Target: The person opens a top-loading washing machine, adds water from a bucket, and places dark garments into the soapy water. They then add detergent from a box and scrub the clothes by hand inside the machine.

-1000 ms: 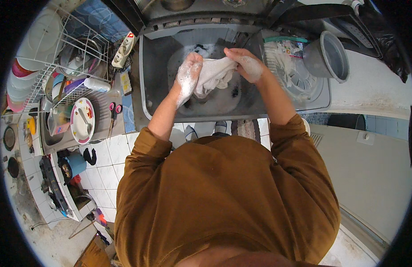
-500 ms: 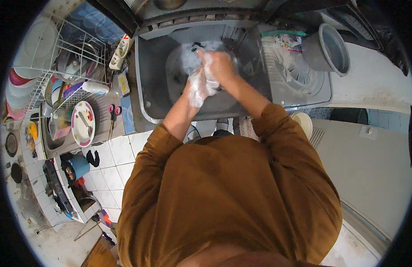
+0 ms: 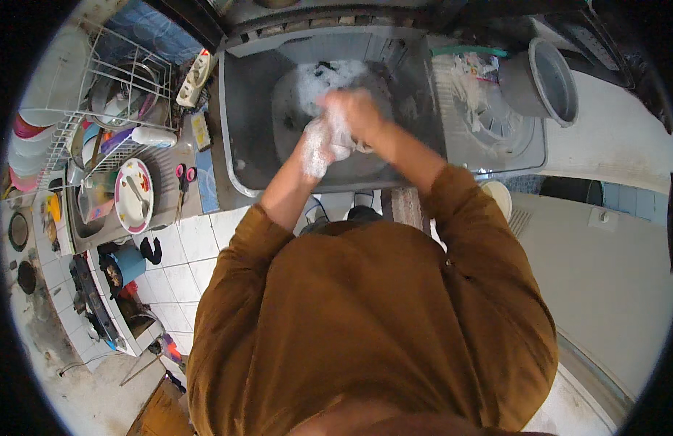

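Both my hands are together over a dark grey tub that holds water with white suds. Thick foam coats my left hand and its wrist, hiding most of the fingers, which look closed. My right hand presses against it from the right and above, blurred by motion, its fingers curled. Between the two hands shows something pale and soapy; foam and fingers cover it, so its kind is unclear. A small dark thing lies among the suds at the tub's far side.
Right of the tub, a grey bucket lies tilted beside a ribbed round lid. To the left are a power strip, scissors, a plate with a spoon and a wire dish rack. A white tiled floor lies below.
My right hand has shifted slightly down against the left, and its fingers have blurred. The foam-covered left hand has moved a little. Both hands stay together over the tub.
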`<state>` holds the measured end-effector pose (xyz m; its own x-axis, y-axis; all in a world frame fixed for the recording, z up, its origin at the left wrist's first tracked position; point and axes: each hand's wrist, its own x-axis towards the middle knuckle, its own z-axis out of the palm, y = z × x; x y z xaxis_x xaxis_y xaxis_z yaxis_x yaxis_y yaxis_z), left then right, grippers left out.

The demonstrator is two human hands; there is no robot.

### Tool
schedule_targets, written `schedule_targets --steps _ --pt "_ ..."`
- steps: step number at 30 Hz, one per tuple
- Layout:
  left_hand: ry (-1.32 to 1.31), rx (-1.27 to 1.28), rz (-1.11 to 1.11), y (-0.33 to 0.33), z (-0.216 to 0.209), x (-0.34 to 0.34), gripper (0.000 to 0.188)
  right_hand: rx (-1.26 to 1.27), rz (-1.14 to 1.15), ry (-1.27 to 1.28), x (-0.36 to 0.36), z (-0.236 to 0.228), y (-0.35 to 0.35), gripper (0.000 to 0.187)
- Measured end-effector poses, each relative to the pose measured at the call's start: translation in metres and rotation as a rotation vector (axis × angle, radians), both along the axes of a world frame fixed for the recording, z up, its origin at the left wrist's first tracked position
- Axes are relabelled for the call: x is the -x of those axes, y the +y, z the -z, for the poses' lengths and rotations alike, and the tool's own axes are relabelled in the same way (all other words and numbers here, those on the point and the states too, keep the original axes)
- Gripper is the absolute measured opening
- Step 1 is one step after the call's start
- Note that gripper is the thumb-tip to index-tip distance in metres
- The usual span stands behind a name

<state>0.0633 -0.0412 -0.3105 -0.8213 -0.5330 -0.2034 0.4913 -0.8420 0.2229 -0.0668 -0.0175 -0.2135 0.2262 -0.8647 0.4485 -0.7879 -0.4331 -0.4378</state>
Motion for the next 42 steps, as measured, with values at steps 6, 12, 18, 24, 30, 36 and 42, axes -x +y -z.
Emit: schedule_targets --steps 6,12,18,24,30,36,42 --pt "-0.191 0.0 0.064 0.005 -0.061 0.016 0.022 -0.088 -0.052 0.091 -0.021 -0.009 0.011 0.018" --pt "-0.124 0.023 0.175 0.003 -0.044 0.007 0.023 -0.268 0.124 0.088 0.009 0.0 -0.01 0.022" --pt "-0.162 -0.126 -0.162 0.01 -0.021 0.022 0.024 -0.185 0.065 -0.084 0.01 0.003 0.003 0.019" --pt "-0.155 -0.054 0.123 0.006 -0.111 0.015 0.047 -0.829 0.295 -0.967 0.049 -0.014 -0.007 0.044" --pt "-0.3 0.237 0.148 0.004 -0.115 0.012 0.047 -0.813 0.082 -0.858 0.055 -0.035 -0.001 0.039" --pt "-0.288 0.249 0.126 0.009 -0.126 0.021 0.043 -0.493 0.229 -0.862 0.045 -0.029 -0.008 0.041" --pt "-0.219 0.259 0.034 0.009 -0.119 0.018 0.044 -0.681 0.415 -0.829 0.068 -0.025 0.024 0.046"
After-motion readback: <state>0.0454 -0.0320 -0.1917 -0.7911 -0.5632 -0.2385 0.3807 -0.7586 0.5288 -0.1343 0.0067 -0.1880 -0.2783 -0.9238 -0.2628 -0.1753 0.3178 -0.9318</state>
